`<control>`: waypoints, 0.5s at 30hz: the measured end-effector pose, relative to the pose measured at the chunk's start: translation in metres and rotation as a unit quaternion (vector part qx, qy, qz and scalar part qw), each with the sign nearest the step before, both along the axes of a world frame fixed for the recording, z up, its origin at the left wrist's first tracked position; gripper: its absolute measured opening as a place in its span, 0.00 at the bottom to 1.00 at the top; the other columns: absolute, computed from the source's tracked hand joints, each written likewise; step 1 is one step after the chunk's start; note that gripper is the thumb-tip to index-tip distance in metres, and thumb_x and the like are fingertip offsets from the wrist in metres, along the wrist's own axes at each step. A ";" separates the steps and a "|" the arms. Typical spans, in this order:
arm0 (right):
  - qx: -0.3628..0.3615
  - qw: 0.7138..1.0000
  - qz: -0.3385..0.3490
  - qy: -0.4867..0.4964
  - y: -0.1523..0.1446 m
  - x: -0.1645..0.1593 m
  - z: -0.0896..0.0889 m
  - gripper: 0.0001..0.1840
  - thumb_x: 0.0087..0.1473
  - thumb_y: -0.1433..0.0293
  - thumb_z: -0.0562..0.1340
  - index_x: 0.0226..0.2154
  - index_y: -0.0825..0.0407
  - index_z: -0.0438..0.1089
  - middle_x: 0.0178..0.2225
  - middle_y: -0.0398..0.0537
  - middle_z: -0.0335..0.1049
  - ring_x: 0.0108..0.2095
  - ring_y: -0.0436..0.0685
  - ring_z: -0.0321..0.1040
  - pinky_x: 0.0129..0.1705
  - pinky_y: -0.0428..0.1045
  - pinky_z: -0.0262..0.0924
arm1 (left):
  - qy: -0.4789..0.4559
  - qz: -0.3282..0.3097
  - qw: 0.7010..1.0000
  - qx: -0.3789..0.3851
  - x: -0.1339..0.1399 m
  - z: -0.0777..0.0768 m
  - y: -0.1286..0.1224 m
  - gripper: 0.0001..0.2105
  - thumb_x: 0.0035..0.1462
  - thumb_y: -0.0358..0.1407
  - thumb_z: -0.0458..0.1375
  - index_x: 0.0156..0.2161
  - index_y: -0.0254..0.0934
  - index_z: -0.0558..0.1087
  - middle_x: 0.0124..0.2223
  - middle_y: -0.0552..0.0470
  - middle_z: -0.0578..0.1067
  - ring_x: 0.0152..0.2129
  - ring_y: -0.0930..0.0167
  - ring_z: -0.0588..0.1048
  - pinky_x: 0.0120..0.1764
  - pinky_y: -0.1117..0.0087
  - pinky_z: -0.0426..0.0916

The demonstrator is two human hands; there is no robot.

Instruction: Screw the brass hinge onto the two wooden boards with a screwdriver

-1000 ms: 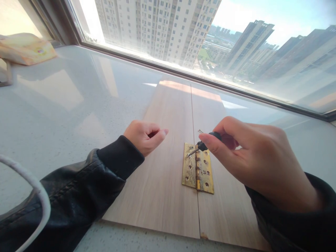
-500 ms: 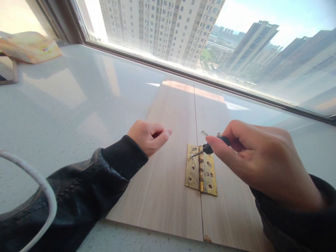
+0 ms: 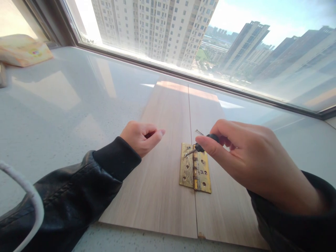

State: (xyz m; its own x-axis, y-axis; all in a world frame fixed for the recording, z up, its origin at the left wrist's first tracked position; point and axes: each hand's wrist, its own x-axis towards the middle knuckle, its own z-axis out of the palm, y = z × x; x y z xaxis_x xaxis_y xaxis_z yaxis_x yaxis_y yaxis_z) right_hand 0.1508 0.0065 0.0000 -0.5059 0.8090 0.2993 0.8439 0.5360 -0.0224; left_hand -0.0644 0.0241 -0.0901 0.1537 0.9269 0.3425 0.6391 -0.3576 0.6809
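Note:
My right hand [image 3: 244, 154] grips the black handle of a short screwdriver [image 3: 201, 147] between thumb and fingers. Its metal tip meets a screw hole on the left leaf of a worn brass hinge [image 3: 194, 175]. The hinge lies flat across the seam between two pale wooden boards [image 3: 162, 196]. Just beyond the hinge, a loose screw [image 3: 198, 132] is partly hidden by the right hand. Closed, with thumb against curled fingers, my left hand [image 3: 143, 138] is over the left board, apart from the hinge; whether it holds anything small is hidden.
The boards rest on a white speckled sill [image 3: 86, 105] beside a window frame [image 3: 136, 64]. An orange-and-white packet [image 3: 25, 50] sits at the far left. A white cable [image 3: 34, 199] curves in front of my left sleeve.
The whole view has shifted slightly, so things appear a little further left. My right hand has turned a little on the screwdriver, whose tip stays on the hinge's left leaf. My left hand keeps its pose.

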 end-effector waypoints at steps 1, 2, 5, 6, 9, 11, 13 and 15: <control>0.000 1.000 0.006 0.003 0.001 0.001 -0.001 0.21 0.55 0.56 0.55 0.18 0.50 0.55 0.15 0.39 0.54 0.17 0.48 0.47 0.21 0.47 0.43 | 0.000 -0.001 1.000 -0.001 0.000 0.000 0.000 0.21 0.54 0.38 0.52 0.16 0.37 0.47 0.18 0.60 0.45 0.16 0.79 0.48 0.20 0.73 0.46; 0.004 1.000 0.008 0.011 0.002 0.001 -0.002 0.21 0.54 0.58 0.56 0.17 0.50 0.54 0.15 0.39 0.52 0.17 0.48 0.46 0.21 0.47 0.42 | 0.001 -0.003 1.000 -0.002 0.000 0.000 0.000 0.21 0.54 0.38 0.52 0.16 0.37 0.47 0.18 0.60 0.44 0.16 0.79 0.48 0.20 0.73 0.46; 0.050 0.998 -0.021 0.044 0.003 -0.002 -0.009 0.23 0.52 0.61 0.57 0.14 0.50 0.47 0.13 0.36 0.40 0.17 0.47 0.38 0.20 0.47 0.39 | 0.001 -0.005 1.000 -0.001 0.000 -0.001 0.001 0.21 0.54 0.38 0.51 0.16 0.36 0.47 0.18 0.60 0.44 0.16 0.79 0.48 0.20 0.73 0.46; 0.065 0.996 -0.038 0.048 0.002 -0.003 -0.011 0.24 0.52 0.61 0.57 0.14 0.50 0.44 0.14 0.36 0.37 0.17 0.47 0.36 0.20 0.48 0.38 | 0.001 -0.005 1.000 0.001 0.000 -0.001 0.001 0.21 0.54 0.38 0.51 0.16 0.36 0.47 0.18 0.60 0.44 0.16 0.79 0.48 0.20 0.73 0.46; 0.080 0.993 -0.079 0.047 0.001 -0.006 -0.014 0.25 0.51 0.61 0.57 0.14 0.50 0.42 0.15 0.36 0.35 0.18 0.47 0.33 0.21 0.48 0.38 | 0.001 -0.003 1.000 0.004 0.000 -0.001 0.001 0.21 0.54 0.38 0.52 0.17 0.36 0.47 0.18 0.60 0.44 0.16 0.79 0.48 0.20 0.73 0.45; 0.068 0.993 -0.088 0.045 0.002 -0.007 -0.014 0.24 0.52 0.59 0.57 0.14 0.50 0.47 0.14 0.37 0.40 0.17 0.47 0.37 0.21 0.48 0.41 | 0.000 -0.002 1.000 0.002 0.000 -0.001 0.000 0.21 0.54 0.38 0.52 0.17 0.36 0.46 0.18 0.60 0.44 0.16 0.79 0.48 0.20 0.73 0.45; 0.039 0.996 -0.070 0.050 0.003 -0.006 -0.013 0.18 0.53 0.58 0.57 0.19 0.50 0.60 0.14 0.38 0.51 0.17 0.48 0.46 0.22 0.48 0.47 | 0.000 -0.002 1.000 -0.003 0.000 -0.001 0.000 0.21 0.54 0.38 0.52 0.16 0.37 0.47 0.18 0.60 0.44 0.16 0.79 0.48 0.20 0.73 0.45; -0.009 0.997 -0.030 0.064 0.005 -0.003 -0.010 0.12 0.54 0.59 0.58 0.29 0.50 0.68 0.17 0.39 0.62 0.18 0.49 0.56 0.25 0.48 0.52 | -0.002 -0.002 1.000 -0.005 -0.001 -0.001 0.000 0.21 0.54 0.39 0.52 0.16 0.37 0.47 0.18 0.60 0.44 0.16 0.79 0.48 0.20 0.73 0.45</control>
State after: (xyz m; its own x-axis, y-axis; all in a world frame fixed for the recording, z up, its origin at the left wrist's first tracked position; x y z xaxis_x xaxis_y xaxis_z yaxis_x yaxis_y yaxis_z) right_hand 0.1475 0.0110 -0.0103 -0.4148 0.8423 0.3443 0.8643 0.4830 -0.1405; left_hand -0.0649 0.0242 -0.0914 0.1563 0.9295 0.3341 0.6348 -0.3537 0.6870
